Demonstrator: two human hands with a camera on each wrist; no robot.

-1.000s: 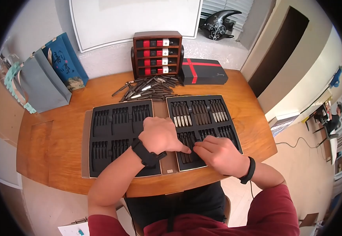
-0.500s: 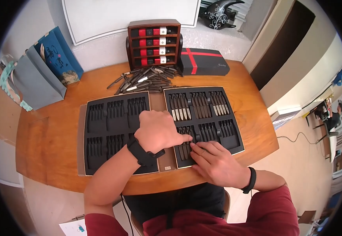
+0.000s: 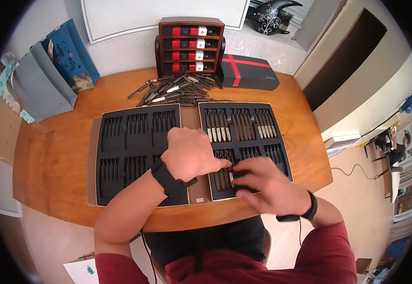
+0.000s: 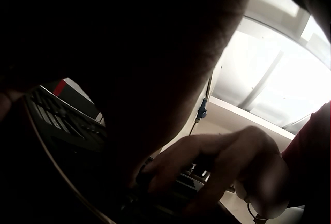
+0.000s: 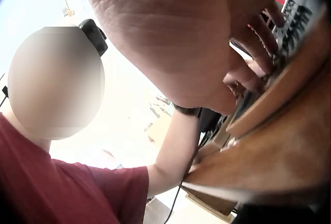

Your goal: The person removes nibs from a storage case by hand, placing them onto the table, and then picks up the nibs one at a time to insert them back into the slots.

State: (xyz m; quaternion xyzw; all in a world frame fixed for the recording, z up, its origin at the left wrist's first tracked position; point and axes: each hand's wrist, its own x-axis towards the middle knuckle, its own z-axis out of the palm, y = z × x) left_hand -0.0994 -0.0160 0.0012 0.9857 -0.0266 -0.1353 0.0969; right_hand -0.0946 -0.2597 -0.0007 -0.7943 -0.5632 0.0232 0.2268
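Note:
Two black trays, left (image 3: 137, 143) and right (image 3: 285, 161), hold rows of slim dark pen-like pieces, some with pale ends (image 3: 219, 135). Across the inner edges of the trays lies my left hand (image 3: 191, 154); one straight digit touches the pieces in the right tray's lower left compartment (image 3: 222, 179), and its other fingers are hidden. Blurred, my right hand (image 3: 270, 187) hovers just right of that compartment with fingers spread and slightly bent, nothing visible in them. The right wrist view shows its fingers (image 5: 253, 53) near the tray's edge.
A heap of loose dark pieces (image 3: 180, 90) lies behind the trays, before a wooden rack (image 3: 191, 21) of red, black and white blocks. A black box with red ribbon (image 3: 255, 75) is at the back right; paper bags (image 3: 49, 83) stand at the left.
My right hand has pulled back slightly to the right from the lower left compartment, its fingers spreading apart. My left hand stays at nearly the same place on the trays. The head view has shifted.

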